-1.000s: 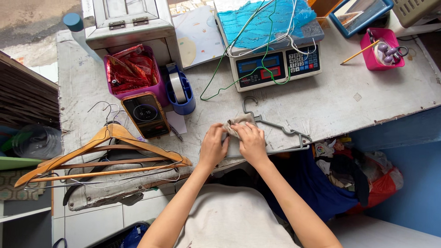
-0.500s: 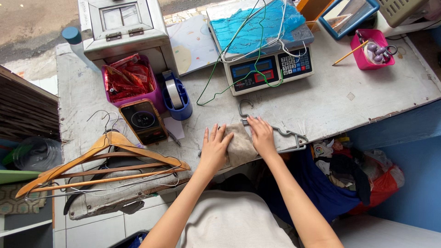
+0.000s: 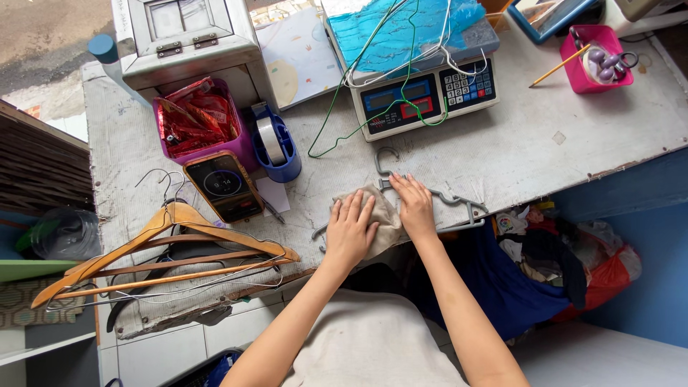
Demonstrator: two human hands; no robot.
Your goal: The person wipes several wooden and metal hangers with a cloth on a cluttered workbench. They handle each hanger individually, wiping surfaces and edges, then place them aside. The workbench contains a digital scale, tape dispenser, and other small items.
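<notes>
The beige cloth (image 3: 383,215) lies on the grey plastic hanger (image 3: 459,204) at the worn worktop's (image 3: 545,143) near edge, below the scale (image 3: 423,93). Left hand (image 3: 349,233) and right hand (image 3: 414,208) press flat, fingers spread. Soft fabric could slide off, probably snagging the hook.

Two bare forearms are seen entering from the lower edge of the head view, each ending in an uncovered hand: the left hand (image 3: 350,231) and the right hand (image 3: 413,208). No sleeves, gloves, rings, watches or bands are observed on the visible lengths of either arm. Fingernails are kept short and unpainted, as far as can be made out. The torso below is covered by a plain, light beige garment (image 3: 369,344) of soft fabric, without visible print, buttons or seams. Upper arms and shoulders are cut off by the frame.
</notes>
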